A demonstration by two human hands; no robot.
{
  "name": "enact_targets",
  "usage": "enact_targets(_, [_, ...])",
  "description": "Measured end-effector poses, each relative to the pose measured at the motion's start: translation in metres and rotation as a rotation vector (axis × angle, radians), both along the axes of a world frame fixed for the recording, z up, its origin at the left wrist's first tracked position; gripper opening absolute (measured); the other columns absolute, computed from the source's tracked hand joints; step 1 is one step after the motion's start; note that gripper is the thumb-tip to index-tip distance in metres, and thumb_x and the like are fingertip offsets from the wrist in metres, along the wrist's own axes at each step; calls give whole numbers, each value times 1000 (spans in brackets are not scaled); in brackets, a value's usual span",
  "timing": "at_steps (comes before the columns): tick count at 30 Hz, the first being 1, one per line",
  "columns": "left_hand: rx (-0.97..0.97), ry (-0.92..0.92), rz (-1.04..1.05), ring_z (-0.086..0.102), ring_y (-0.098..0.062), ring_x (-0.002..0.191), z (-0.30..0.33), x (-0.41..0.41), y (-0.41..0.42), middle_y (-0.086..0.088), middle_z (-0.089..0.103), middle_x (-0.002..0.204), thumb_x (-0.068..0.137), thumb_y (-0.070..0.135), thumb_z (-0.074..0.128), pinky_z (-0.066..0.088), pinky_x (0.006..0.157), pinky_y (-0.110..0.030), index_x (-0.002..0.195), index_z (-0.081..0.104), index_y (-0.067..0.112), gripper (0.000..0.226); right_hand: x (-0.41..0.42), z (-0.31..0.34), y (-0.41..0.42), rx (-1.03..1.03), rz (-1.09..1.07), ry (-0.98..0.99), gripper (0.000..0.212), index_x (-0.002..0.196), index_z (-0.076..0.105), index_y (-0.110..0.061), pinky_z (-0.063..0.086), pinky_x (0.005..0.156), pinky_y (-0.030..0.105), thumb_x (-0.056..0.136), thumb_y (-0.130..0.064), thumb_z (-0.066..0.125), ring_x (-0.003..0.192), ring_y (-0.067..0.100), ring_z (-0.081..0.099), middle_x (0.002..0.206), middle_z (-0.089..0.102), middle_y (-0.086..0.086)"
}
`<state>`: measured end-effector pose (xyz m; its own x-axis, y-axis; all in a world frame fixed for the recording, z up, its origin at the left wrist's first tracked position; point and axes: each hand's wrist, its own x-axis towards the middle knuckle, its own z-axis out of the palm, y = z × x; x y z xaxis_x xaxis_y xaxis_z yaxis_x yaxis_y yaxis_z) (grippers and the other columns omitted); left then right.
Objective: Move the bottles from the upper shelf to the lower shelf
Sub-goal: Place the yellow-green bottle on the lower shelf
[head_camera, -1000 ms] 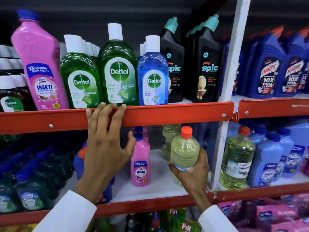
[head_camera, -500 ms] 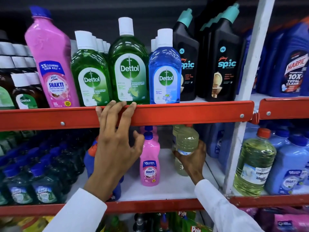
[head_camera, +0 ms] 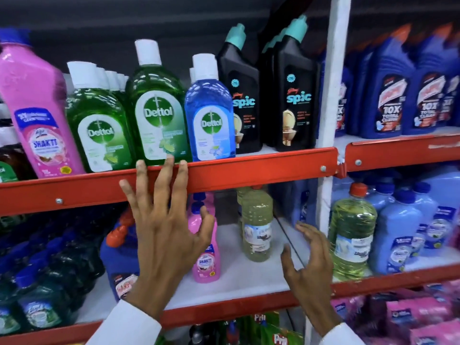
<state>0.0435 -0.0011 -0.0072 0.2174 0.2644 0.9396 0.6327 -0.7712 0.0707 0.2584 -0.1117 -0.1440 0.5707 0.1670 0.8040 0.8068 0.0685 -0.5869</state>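
The upper shelf (head_camera: 261,170) carries a big pink Shakti bottle (head_camera: 37,115), green Dettol bottles (head_camera: 159,113), a blue Dettol bottle (head_camera: 211,118) and black Spic bottles (head_camera: 296,100). On the lower shelf (head_camera: 249,277) a pale yellow bottle (head_camera: 257,227) stands upright beside a small pink Shakti bottle (head_camera: 206,260). My left hand (head_camera: 164,235) is spread open, fingertips at the red rail under the green Dettol. To the right of the yellow bottle my right hand (head_camera: 308,265) hovers open, a little apart from it.
A white upright post (head_camera: 328,120) divides the bays. Blue Harpic bottles (head_camera: 388,95) fill the upper right bay. A larger yellow bottle (head_camera: 351,232) and pale blue jugs (head_camera: 400,235) stand lower right. Dark bottles (head_camera: 44,282) crowd the lower left.
My right hand carried the yellow bottle into the lower shelf, set it upright and let go, then drew back to the right. My left hand loosened from the rail and spread its fingers.
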Motion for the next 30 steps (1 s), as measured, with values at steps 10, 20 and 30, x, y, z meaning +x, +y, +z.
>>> enact_targets(10, [19,-52,-51,29,-50,150,3,31,-6,-26,50,146,84,31,68,10,128,-68,148,50,6,72,68,-8,-45,-104,-376,275,96,148,31,0,35,115,50,68,-10,83,138,39,35,149,38,24])
enact_targets(20, [33,-24,-77,30,-50,146,5,26,-1,-24,49,144,86,34,61,17,124,-71,148,49,6,69,96,-11,-41,-40,-226,447,88,134,43,-3,52,88,33,60,-8,89,102,32,62,121,57,18])
enact_targets(30, [6,-19,-26,34,-50,147,6,25,-5,-23,52,144,85,34,63,10,127,-70,147,52,8,68,39,31,-73,362,-119,284,95,134,38,-42,48,93,12,59,-27,95,107,-9,57,122,55,-24])
